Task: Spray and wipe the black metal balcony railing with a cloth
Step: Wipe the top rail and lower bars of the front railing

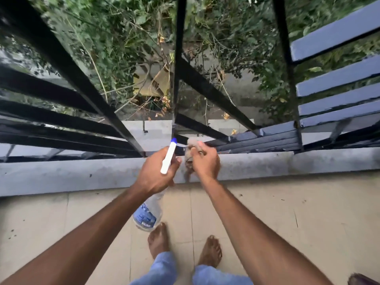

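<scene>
Now left hand (158, 171) grips spray bottle (148, 212); right hand (205, 161) presses cloth (192, 150) to railing (207, 87)

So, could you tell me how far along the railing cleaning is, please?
The right-hand slats look glossy, perhaps already wiped. In hand: the right grip presses the cloth on a low rail by the middle post; the left grip holds the spray bottle. Probably left: the left bars, though I cannot tell for sure.
</scene>
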A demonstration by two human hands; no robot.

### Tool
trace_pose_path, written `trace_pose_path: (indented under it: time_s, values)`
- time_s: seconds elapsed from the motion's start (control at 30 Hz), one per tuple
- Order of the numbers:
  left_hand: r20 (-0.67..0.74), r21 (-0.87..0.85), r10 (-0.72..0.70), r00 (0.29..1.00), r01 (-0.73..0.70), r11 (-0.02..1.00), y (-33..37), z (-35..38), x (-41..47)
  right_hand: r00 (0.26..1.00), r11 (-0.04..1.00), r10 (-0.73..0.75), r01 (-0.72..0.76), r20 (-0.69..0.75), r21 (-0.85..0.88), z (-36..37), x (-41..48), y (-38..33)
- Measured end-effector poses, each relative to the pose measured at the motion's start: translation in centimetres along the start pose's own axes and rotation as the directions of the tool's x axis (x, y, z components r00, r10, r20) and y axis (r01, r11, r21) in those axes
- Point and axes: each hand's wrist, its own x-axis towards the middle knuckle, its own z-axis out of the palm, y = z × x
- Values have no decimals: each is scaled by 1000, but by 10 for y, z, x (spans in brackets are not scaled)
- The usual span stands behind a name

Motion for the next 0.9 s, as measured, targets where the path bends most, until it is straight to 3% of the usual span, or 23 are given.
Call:
trace_pose_path:
  time_s: [0.13, 0.23, 0.33, 0.43, 0.53, 0.7, 0.8, 0.9]
  values:
    - [65, -10, -1, 998, 1, 1000, -4, 5, 9, 992, 994, -106, 108, -71, 18, 14, -2, 7]
    - [50, 26, 23, 998, -25, 999, -9, 10, 6, 979, 997, 53, -42, -198, 58, 14, 10, 20]
    - [72, 43, 6, 997, -9, 999, -11, 10, 2, 950, 975, 152, -99, -272, 198, 6, 19, 23]
    - [66, 34, -7, 998, 5, 999, -18, 7, -1, 883, 847, 366, -185, -294, 498, -6, 29, 16]
    - [65, 7, -46, 997, 46, 999, -20, 7, -4, 860, 760, 426, -172, -281, 627, -15, 34, 14]
    - [68, 10, -44, 997, 44, 999, -19, 9, 0, 868, 745, 439, -208, -232, 634, -4, 33, 10]
    - [46, -17, -26, 999, 26, 1000, -17, 10, -1, 898, 811, 408, -276, -162, 515, 10, 23, 7]
    - [31, -49, -24, 999, 26, 998, -14, 9, -2, 946, 904, 290, -222, -144, 364, 11, 16, 5]
